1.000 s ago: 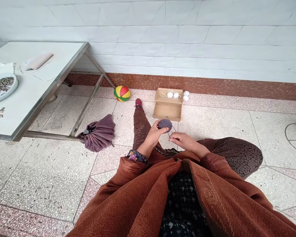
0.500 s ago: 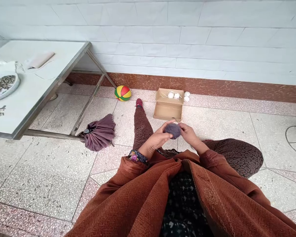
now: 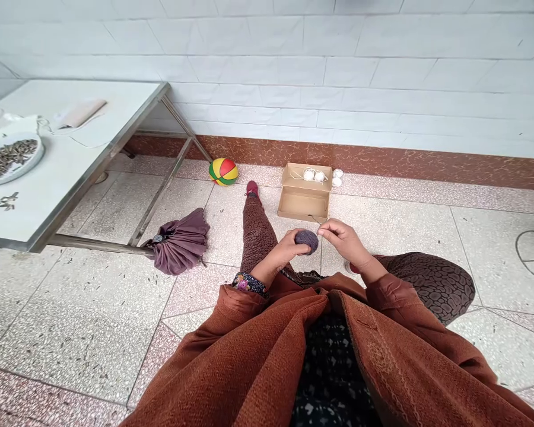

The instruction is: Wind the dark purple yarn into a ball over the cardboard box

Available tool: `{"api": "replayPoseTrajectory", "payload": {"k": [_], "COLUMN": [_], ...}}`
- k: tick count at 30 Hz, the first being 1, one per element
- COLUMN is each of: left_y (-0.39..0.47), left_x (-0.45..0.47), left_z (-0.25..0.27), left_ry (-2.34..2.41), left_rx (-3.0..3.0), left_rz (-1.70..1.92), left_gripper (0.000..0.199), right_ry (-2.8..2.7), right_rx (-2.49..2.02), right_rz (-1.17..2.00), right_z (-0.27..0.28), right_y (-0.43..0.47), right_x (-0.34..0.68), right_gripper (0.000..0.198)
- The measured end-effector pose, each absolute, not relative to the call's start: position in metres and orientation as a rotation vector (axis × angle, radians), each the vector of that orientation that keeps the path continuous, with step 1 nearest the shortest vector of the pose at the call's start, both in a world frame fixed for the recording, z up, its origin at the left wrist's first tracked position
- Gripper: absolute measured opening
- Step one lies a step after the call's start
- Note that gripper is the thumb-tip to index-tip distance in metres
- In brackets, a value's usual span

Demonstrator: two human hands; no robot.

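A dark purple-grey ball of yarn [image 3: 307,240] rests in my left hand [image 3: 289,249], its fingers and thumb wrapped round it. Just to the right, my right hand [image 3: 343,240] pinches a thin strand of the yarn between thumb and fingertips, a little apart from the ball. A dark loose end [image 3: 314,219] of yarn shows above the hands, against the front of the cardboard box [image 3: 303,204]. White yarn balls [image 3: 309,174] lie in the box's raised back part, and more white balls [image 3: 337,178] sit beside it on the floor.
A metal-framed table [image 3: 102,127] at left bears a bowl of seed-like bits [image 3: 11,159]. A folded purple umbrella [image 3: 180,243] leans by its leg. A red, yellow and green ball [image 3: 223,171] lies near the wall. A wire loop [image 3: 521,252] shows at the right edge.
My right hand has moved up and right, off the yarn ball, with the strand in its pinch. My left hand has shifted slightly left and down with the ball.
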State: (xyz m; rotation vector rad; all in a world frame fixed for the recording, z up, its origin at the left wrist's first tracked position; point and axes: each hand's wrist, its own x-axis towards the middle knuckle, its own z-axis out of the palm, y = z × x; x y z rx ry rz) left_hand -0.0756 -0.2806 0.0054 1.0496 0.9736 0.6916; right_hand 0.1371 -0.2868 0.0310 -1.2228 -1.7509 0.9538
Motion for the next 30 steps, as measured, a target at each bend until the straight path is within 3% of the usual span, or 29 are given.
{"api": "replayPoseTrajectory", "payload": {"k": [8,11,14,21,26,30], "left_y": [-0.291,-0.286,-0.281,-0.282,-0.291,-0.293], "left_x": [-0.070,-0.069,-0.069,-0.071,-0.070,-0.070], "left_z": [0.033,0.035,0.032,0.030,0.040,0.046], "left_ry": [0.678,0.722,0.882,1.058,0.723,0.578], "left_rx": [0.720,0.676,0.747,1.060,0.999,0.785], "left_rz": [0.658,0.769,0.917,0.808,0.714,0.706], "left_gripper": [0.079,0.068,0.063,0.091,0.082,0.078], "right_ry": [-1.681,-1.803,-1.999,-2.037,-1.788,-1.653], "right_rx": [-1.428,-1.428,-1.224,-1.063,-1.266,-1.385], "right_rz": [0.994,1.038,1.106,0.987,0.848,0.925], "right_z": [-0.021,-0.026,-0.009,0.052,0.032,-0.005], "right_y": [-0.294,-0.306,-0.313,-0.292,-0.280,-0.294], "right_x": [0.131,0.124,0.122,0.133,0.138,0.130], "right_gripper": [0.029,0.026,0.032,0.029,0.030,0.032]}}
